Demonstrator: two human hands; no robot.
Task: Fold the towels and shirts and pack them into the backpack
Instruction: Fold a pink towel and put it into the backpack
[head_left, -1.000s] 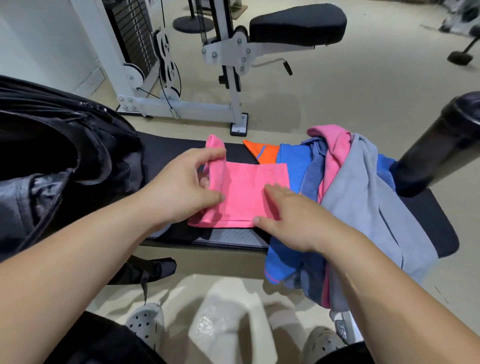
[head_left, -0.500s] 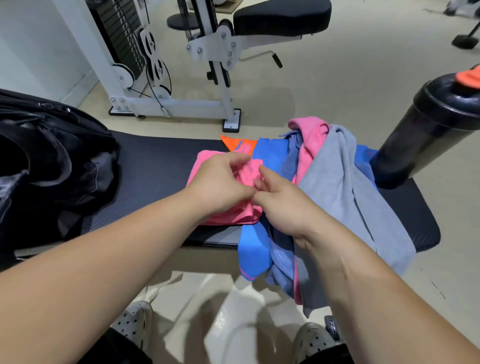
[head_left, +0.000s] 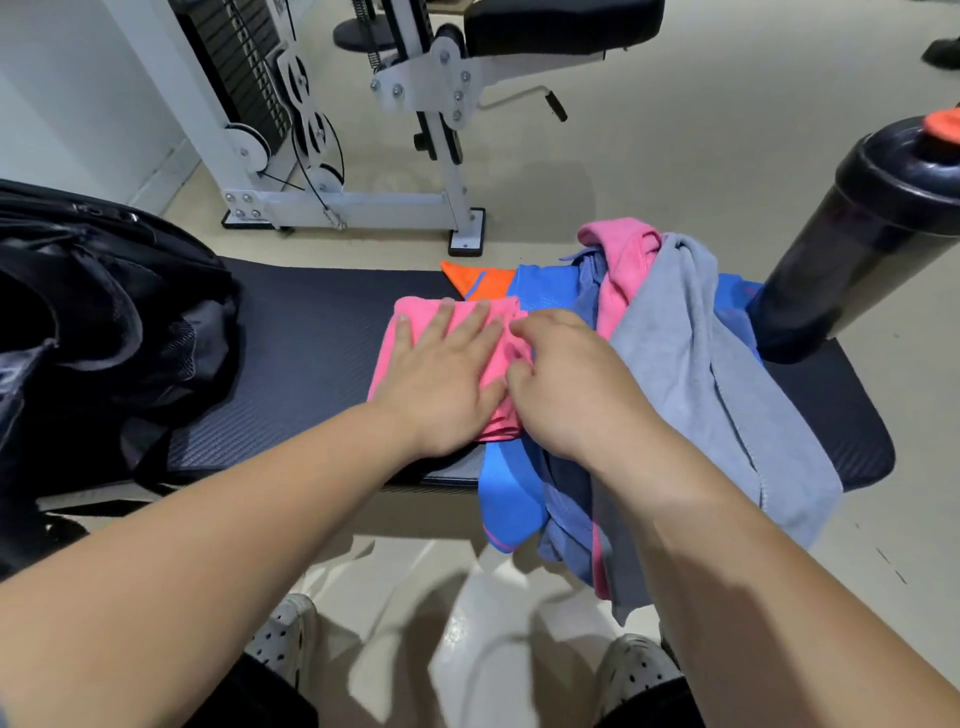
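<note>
Now we are pressing the pink towel, lying right of the backpack, under our flat left hand while our right hand is pinching its edge, risking it unfolding when lifted.

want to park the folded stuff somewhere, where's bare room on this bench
Free: the bare bench pad between the backpack and the folded pink towel under the left hand. Crowded: right of the towel come the right hand, the heap of clothes, then the black bottle.
</note>
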